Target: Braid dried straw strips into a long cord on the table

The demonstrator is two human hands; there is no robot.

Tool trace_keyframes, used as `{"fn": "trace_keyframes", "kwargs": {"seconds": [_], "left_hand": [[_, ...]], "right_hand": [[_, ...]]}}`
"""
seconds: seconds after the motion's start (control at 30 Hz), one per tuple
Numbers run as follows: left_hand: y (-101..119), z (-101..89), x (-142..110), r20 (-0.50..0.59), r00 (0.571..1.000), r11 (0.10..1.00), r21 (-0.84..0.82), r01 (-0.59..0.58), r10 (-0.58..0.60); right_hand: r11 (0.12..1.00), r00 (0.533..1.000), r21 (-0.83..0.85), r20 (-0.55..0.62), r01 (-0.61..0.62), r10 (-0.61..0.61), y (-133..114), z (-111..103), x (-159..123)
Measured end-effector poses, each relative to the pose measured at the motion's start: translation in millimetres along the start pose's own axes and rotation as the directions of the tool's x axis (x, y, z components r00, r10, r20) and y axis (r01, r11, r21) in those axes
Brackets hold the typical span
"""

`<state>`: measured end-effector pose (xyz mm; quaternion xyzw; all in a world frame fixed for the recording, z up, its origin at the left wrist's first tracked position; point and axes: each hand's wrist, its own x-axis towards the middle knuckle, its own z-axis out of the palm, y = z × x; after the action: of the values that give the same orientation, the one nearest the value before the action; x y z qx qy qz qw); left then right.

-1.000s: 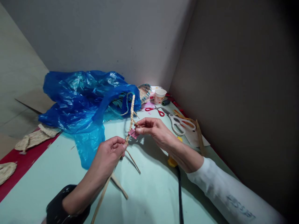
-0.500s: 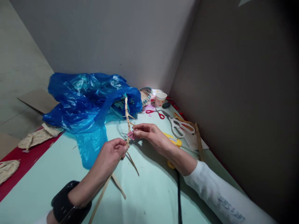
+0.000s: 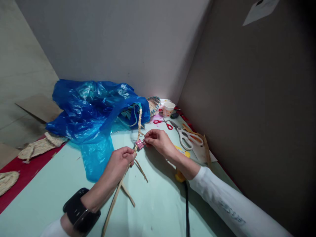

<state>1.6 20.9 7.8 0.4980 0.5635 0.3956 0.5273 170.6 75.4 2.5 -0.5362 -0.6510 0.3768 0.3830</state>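
My left hand (image 3: 122, 161) is closed around the lower part of a straw braid (image 3: 139, 121), just below a pink binder clip (image 3: 140, 144). Loose unbraided strands (image 3: 113, 202) hang from beneath that hand toward me. My right hand (image 3: 158, 140) pinches the metal handle of the binder clip, which sits on the braid. The braid's far end rises toward the opening of a blue plastic bag (image 3: 98, 108).
Behind my right hand lie red scissors (image 3: 166, 123), white-handled scissors (image 3: 189, 137) and a yellow tool (image 3: 181, 176). A paper cup (image 3: 168, 109) and a woven basket (image 3: 154, 105) stand at the back. Braided straw pieces (image 3: 41, 147) lie at left; grey panels (image 3: 118, 42) enclose the table.
My right fingers have shifted slightly from the clip's body to its handle, and the clip's handle shows more plainly. The braid's upper part has swung a little right. The view has tilted slightly.
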Motion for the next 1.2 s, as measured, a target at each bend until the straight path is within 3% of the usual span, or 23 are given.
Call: {"fn": "trace_keyframes", "kwargs": {"seconds": [0.2, 0.37, 0.57, 0.77, 1.03, 1.2], "left_hand": [[4, 6.6, 13, 0.023, 0.999, 0.995, -0.101, 0.026, -0.024], [6, 17.4, 29, 0.064, 0.996, 0.987, -0.142, 0.070, -0.061], [7, 18.4, 32, 0.063, 0.994, 0.991, -0.099, 0.094, -0.088], [7, 11.4, 21, 0.095, 0.987, 0.988, -0.068, 0.136, -0.129], [7, 16.7, 30, 0.121, 0.990, 0.983, -0.154, 0.096, -0.078], [8, 19.7, 36, 0.147, 0.988, 0.974, -0.208, 0.085, -0.055]], "right_hand": [[0.983, 0.989, -0.151, -0.086, 0.103, -0.117, -19, -3, 17], [0.947, 0.981, -0.298, -0.115, 0.116, -0.156, -28, -3, 27], [0.911, 0.991, -0.401, -0.043, 0.097, -0.124, -10, 2, 32], [0.912, 0.991, -0.388, 0.022, 0.131, -0.133, -6, 1, 20], [0.909, 0.967, -0.407, -0.180, 0.093, -0.179, -19, 2, 15], [0.910, 0.960, -0.404, -0.208, 0.091, -0.189, -24, 4, 24]]}}
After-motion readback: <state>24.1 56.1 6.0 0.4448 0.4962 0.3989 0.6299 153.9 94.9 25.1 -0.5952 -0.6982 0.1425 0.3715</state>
